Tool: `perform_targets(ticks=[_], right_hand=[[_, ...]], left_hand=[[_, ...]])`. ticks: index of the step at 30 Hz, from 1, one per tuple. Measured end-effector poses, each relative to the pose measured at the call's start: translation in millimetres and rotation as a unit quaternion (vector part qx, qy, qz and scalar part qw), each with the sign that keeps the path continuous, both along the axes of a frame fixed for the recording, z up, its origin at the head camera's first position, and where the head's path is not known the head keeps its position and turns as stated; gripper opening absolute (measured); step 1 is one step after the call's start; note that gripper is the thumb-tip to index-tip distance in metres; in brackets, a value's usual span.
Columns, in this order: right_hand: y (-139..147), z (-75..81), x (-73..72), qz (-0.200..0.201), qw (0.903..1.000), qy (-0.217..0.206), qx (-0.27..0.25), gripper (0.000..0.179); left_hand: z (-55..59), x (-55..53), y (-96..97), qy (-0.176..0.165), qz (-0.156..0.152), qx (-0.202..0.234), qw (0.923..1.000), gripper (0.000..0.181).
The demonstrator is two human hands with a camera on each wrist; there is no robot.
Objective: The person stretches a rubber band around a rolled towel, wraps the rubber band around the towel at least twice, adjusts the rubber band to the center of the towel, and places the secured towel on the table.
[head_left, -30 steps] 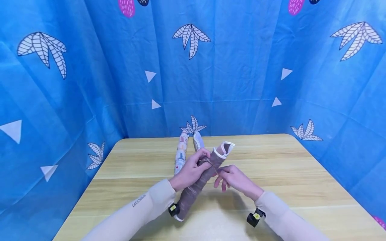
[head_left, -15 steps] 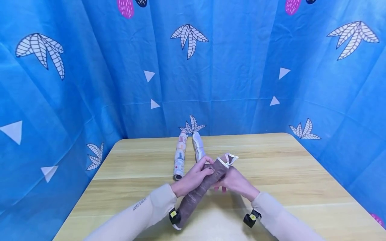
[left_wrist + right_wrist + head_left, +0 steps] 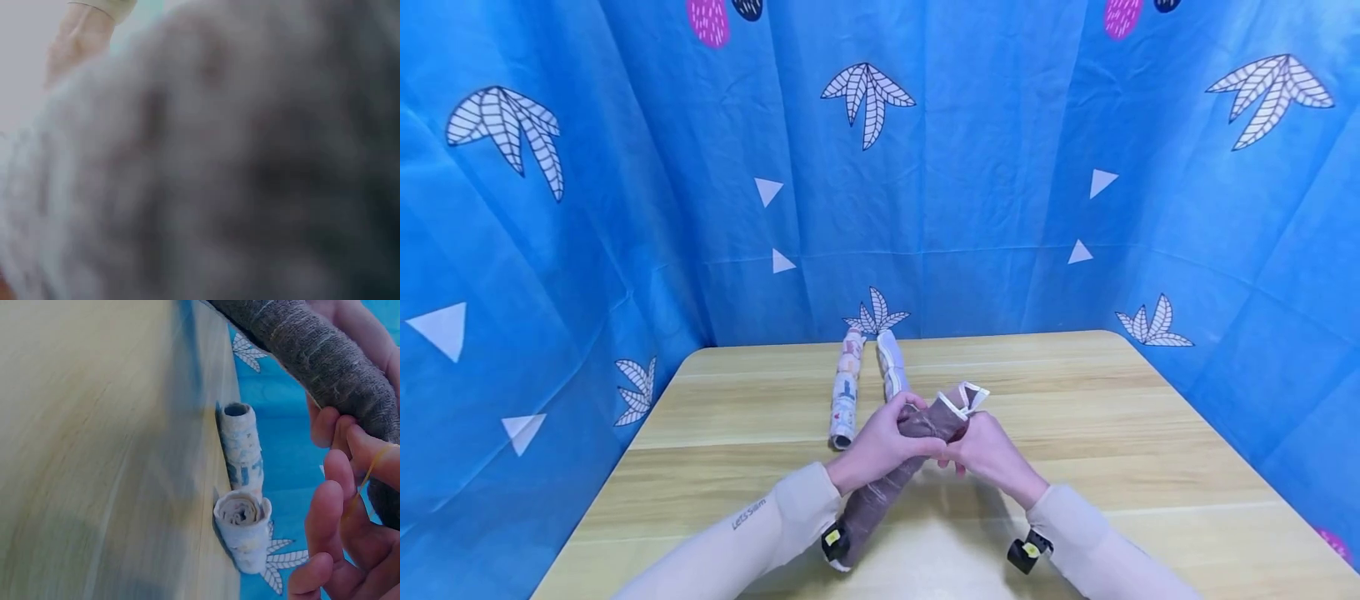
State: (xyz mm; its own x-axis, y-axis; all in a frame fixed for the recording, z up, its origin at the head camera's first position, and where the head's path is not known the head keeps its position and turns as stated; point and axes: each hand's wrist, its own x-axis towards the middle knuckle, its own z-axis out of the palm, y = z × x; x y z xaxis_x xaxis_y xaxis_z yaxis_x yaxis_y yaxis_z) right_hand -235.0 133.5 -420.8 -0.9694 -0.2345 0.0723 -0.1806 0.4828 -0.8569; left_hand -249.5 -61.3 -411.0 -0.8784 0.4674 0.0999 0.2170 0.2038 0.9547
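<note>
A brown rolled towel (image 3: pixel 883 492) with white-edged ends lies slantwise between the hands in the head view. My left hand (image 3: pixel 880 446) grips it near its upper part, thumb across the near side. On the roll's right side, my right hand (image 3: pixel 996 458) meets the left thumb, its fingertips partly hidden by the towel. The right wrist view shows a thin yellow rubber band (image 3: pixel 369 472) held at the right hand's fingers (image 3: pixel 325 519), close under the roll. Left-hand fingers curl round the towel there. In the left wrist view the blurred towel (image 3: pixel 206 175) fills most of the frame.
Two more rolled cloths lie farther back on the wooden table (image 3: pixel 700 433): a patterned roll (image 3: pixel 847 392) and a pale lilac-white roll (image 3: pixel 891 362), partly behind the left hand. A blue printed curtain (image 3: pixel 985 208) surrounds the table's back and sides.
The right hand has moved in against the towel's right side, its fingers going partly behind it. The left thumb has come across the towel to meet the right hand. The roll's position shifted slightly.
</note>
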Motion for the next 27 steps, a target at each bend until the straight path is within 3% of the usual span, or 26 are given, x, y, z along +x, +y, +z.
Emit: perform_targets(ticks=[4,7,10,12,15,17,19,21,23,27], right_hand=[[2,-0.5,0.4,0.006,0.9999,0.008,0.001,0.026],[4,-2.0,-1.2,0.006,0.9999,0.003,-0.015,0.032],[5,-3.6,-4.0,-0.066,0.9946,-0.018,-0.078,0.024],[4,-4.1,-6.2,-0.142,0.9761,-0.03,-0.162,0.022],[1,-2.2,-9.5,-0.227,0.9274,-0.009,-0.297,0.029],[-1,-0.9,-10.5,-0.247,0.8934,0.016,-0.375,0.034],[-2,-0.1,-9.9,-0.235,0.8696,0.046,-0.432,0.034],[-3,-0.5,-7.3,-0.191,0.8586,0.064,-0.471,0.029],[-1,-2.0,-3.9,-0.125,0.8632,0.074,-0.484,0.023],[5,-3.6,2.2,0.011,0.8928,0.087,-0.442,0.028]], left_hand=[[1.4,0.7,3.5,0.039,0.018,-0.024,0.9988,0.044],[3.1,2.1,5.2,0.044,0.021,-0.001,0.9988,0.034],[4.3,6.3,5.3,0.009,0.015,0.037,0.9992,0.03],[4.6,10.2,5.5,-0.027,0.007,0.064,0.9976,0.031],[5.6,16.1,5.7,-0.089,-0.008,0.103,0.9906,0.036],[5.8,19.6,6.2,-0.124,-0.024,0.127,0.9839,0.041],[5.2,21.7,5.4,-0.156,-0.037,0.147,0.976,0.045],[4.3,22.0,2.5,-0.18,-0.045,0.165,0.9687,0.045],[3.9,21.1,-1.0,-0.196,-0.048,0.182,0.9623,0.045],[4.0,18.4,-7.9,-0.227,-0.059,0.208,0.9496,0.039]])
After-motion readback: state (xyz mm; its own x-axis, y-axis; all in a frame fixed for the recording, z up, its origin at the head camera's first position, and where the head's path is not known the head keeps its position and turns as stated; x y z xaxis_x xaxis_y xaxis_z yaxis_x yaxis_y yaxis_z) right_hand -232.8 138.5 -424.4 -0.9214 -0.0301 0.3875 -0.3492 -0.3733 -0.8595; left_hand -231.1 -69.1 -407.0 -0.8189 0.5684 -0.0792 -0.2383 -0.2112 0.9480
